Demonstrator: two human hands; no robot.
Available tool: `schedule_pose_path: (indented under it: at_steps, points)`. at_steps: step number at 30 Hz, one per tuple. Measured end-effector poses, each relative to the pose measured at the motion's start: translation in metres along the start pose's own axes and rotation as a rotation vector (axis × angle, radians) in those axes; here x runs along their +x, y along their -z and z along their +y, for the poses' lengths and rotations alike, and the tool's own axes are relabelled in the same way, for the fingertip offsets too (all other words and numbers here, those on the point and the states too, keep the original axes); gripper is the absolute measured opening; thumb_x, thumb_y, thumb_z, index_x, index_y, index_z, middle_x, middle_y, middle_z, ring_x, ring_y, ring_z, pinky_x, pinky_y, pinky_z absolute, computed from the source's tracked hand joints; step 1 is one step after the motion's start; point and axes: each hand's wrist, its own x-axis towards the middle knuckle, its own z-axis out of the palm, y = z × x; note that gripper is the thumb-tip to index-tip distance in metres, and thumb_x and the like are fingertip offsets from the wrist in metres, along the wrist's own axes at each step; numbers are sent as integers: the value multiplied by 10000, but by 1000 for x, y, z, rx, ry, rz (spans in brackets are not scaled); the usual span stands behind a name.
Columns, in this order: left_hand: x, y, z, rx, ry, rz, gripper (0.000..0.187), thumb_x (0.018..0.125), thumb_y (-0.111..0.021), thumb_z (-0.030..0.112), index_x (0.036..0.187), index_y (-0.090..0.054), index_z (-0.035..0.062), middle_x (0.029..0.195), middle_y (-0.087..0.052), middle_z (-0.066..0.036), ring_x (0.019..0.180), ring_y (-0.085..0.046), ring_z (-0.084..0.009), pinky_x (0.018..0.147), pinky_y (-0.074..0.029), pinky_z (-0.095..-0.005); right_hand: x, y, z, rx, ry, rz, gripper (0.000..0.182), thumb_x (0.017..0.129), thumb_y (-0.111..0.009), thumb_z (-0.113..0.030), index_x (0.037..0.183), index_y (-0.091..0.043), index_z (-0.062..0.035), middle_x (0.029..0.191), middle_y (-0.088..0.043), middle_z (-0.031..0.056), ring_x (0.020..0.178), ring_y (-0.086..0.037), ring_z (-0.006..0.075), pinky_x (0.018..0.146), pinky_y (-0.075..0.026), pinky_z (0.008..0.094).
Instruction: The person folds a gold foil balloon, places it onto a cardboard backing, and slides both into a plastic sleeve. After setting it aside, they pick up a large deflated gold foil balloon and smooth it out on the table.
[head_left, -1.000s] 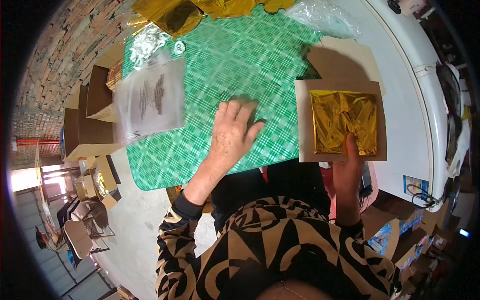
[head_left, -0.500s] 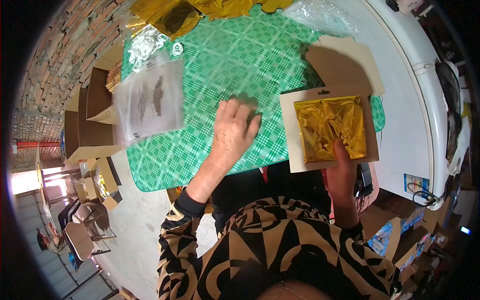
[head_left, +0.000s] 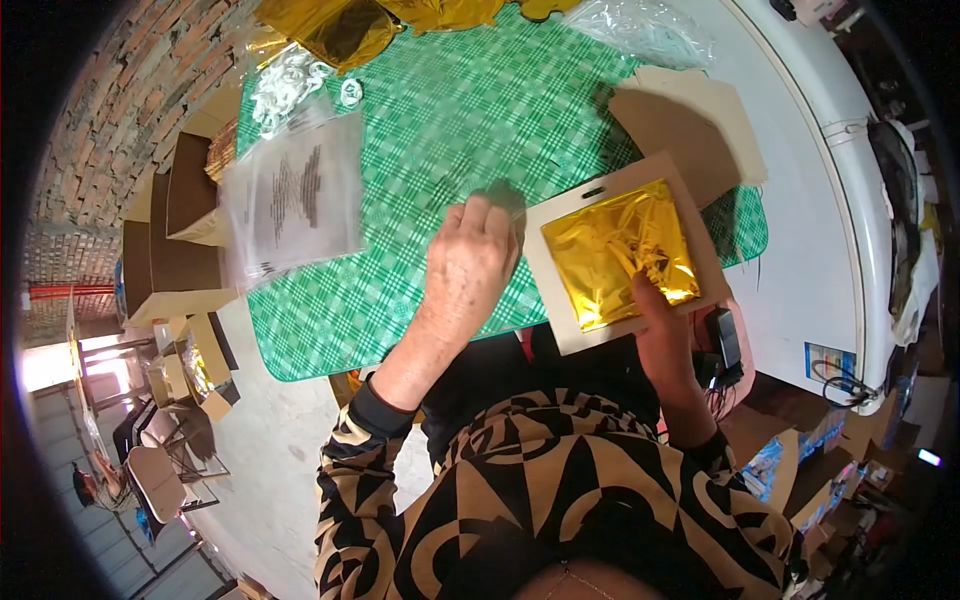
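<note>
My right hand (head_left: 665,325) grips a tan cardboard card (head_left: 560,327), its thumb pressed on the shiny gold foil packet (head_left: 610,250) lying on the card. The fingers under the card are hidden. The card has a hanging slot near its far edge and is tilted over the table's right front part. My left hand (head_left: 470,255) is over the green checked tablecloth (head_left: 430,130), just left of the card. Its fingers are curled together, and whatever they hold, if anything, is hidden beneath them.
Clear printed plastic bags (head_left: 295,200) lie at the table's left, by open cardboard boxes (head_left: 185,265). White loops (head_left: 285,90) are piled behind them. More gold foil (head_left: 335,30) and clear plastic (head_left: 640,30) lie at the far edge. Cardboard cards (head_left: 690,125) rest at the right.
My right hand has moved the card and foil packet left and turned them counterclockwise, nearer my left hand. The left thumb and fingers have drawn together.
</note>
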Motion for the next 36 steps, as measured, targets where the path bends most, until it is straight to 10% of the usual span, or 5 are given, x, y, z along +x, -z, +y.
schedule_pose_path:
  at_steps: [18,36]
  points:
    - [-6,3,2,-128,129,112,143,858,-776,98,907,-655,41,852,-678,-132,833,-685,-357,707,-575,-449,-23,-26,2,94,-369,-273,477,1075,-594,-150,1518,-453,-40,1427,-581,73,1282,-593,185,1093,-482,365]
    - [1,5,-5,1,47,25,198,837,-771,66,971,-631,25,877,-678,-150,862,-667,-349,758,-557,-468,5,-15,4,56,-314,-308,507,1039,-647,-132,1506,-467,-47,1399,-604,60,1270,-619,203,1067,-518,379]
